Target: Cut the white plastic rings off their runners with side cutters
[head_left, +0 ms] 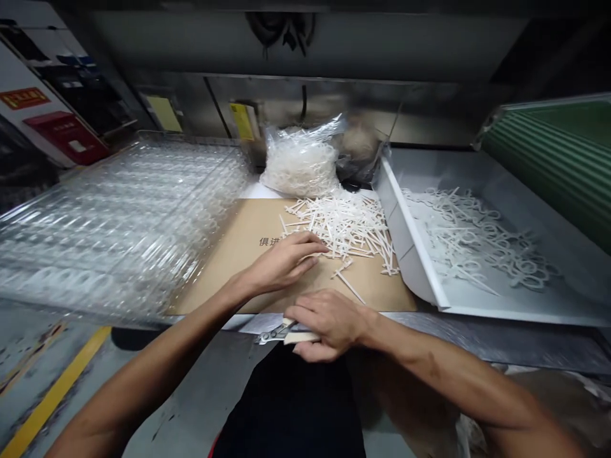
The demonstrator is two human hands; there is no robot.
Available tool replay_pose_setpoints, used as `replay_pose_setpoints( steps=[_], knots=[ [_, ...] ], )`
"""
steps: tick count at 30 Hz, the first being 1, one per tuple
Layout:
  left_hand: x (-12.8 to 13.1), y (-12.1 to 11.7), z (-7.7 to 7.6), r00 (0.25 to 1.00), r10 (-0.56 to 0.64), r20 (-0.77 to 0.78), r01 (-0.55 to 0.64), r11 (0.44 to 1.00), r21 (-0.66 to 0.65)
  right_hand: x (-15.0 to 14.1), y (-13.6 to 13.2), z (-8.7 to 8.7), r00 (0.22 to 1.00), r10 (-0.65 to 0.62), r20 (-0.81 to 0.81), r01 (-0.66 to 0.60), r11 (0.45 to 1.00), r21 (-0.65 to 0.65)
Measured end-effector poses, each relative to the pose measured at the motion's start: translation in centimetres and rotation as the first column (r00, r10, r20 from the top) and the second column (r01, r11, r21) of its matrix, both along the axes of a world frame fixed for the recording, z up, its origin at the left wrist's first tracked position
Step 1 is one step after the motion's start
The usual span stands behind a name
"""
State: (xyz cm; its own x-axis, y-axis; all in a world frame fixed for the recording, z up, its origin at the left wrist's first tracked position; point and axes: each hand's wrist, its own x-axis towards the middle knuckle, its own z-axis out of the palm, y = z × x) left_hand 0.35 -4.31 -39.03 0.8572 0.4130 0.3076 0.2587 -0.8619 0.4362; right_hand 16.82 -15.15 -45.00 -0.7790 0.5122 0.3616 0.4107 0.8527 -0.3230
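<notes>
Black cloth of the person's shirt (286,407) fills the bottom of the view; just above it, the right hand (329,324) curls its fingers closed around metal snips (274,333) with a pale cream grip, close by the brushed steel edge of the counter (477,329); the left hand (281,262) rests on a smooth brown cardboard sheet (229,261), its fingers long and nearly flat, holding nothing that shows, their tips at a loose heap of thin white plastic sticks (338,226); beyond, a crinkled clear bag (300,165) bulges with white loops; to the right, a white tray (405,248) carries lacy looped plastic runners (482,242); to the left lie ridged transparent blister trays (119,222)
</notes>
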Motion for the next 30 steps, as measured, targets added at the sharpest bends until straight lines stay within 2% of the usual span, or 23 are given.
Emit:
replay_pose_setpoints(
  steps=[3,5,7,10,14,18,20,23,26,30],
  knots=[
    [4.5,1.4,-0.7,0.982,-0.141,-0.123,0.151,0.985,0.078,0.0,0.1,0.0,0.999,-0.015,0.031,0.014,1.000,0.023],
    [6.5,1.7,-0.9,0.956,-0.215,-0.202,0.245,0.959,0.141,0.1,0.2,0.0,0.998,-0.032,0.045,0.031,0.999,0.033],
    [7.5,1.8,-0.9,0.924,-0.273,-0.266,0.325,0.929,0.175,0.2,0.3,0.0,0.998,-0.038,0.056,0.035,0.998,0.049],
    [7.6,2.2,-0.6,0.897,-0.302,-0.323,0.370,0.913,0.173,0.2,0.4,0.0,0.998,-0.036,0.060,0.031,0.996,0.081],
    [5.5,2.3,0.0,0.900,-0.282,-0.332,0.335,0.935,0.114,-0.1,0.4,-0.2,0.998,-0.027,0.056,0.021,0.993,0.113],
    [1.6,2.1,-0.3,0.956,-0.167,-0.240,0.182,0.982,0.041,-0.2,0.4,0.0,0.998,-0.027,0.050,0.021,0.992,0.128],
    [-0.8,1.8,-1.3,0.984,-0.046,-0.171,0.053,0.998,0.038,-0.1,0.4,0.3,0.998,-0.019,0.056,0.011,0.990,0.140],
    [-4.0,0.9,-3.6,0.986,0.123,-0.116,-0.120,0.992,0.034,-0.1,0.3,0.7,0.997,-0.011,0.075,0.000,0.989,0.147],
    [-6.2,-0.3,-5.5,0.981,0.172,-0.092,-0.170,0.985,0.026,0.0,0.1,1.0,0.996,-0.016,0.090,0.004,0.990,0.139],
    [-7.2,-1.3,-6.5,0.979,0.181,-0.096,-0.176,0.983,0.054,0.0,0.2,1.1,0.994,-0.016,0.108,0.002,0.992,0.123]
  ],
)
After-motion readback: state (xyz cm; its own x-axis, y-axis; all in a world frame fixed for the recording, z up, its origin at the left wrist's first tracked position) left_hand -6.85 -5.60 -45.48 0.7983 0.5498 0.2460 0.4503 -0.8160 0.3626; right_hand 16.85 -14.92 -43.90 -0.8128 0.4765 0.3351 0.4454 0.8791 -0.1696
